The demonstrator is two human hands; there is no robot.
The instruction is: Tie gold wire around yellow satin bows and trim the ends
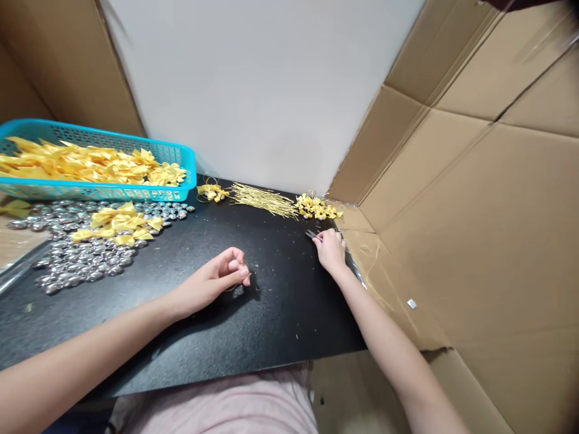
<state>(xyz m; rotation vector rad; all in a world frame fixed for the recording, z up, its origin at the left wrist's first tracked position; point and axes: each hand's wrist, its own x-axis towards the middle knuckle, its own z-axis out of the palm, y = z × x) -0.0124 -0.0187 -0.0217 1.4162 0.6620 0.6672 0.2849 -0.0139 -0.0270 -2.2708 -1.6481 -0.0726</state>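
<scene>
My left hand (228, 272) is above the middle of the black table, thumb and fingertips pinched together. A thin gold cord (232, 288) shows at those fingers; the rest of it is hidden. Over by the table's right edge, my right hand (331, 250) is closed around small scissors (311, 234) whose dark blades point left, the handles hidden by the fingers. Just beyond that hand lies a pile of small yellow bows with silver beads (318, 207). Left of it is a bundle of gold cord lengths (263, 200), followed by a smaller cluster of bows (212, 191).
A turquoise basket (192, 172) full of yellow ribbon bows (90, 163) stands at the back left. Before it, silver beads (85, 259) are spread with loose bows (124, 223) on top. Cardboard (474, 211) walls the right side; a white panel (271, 90) stands behind.
</scene>
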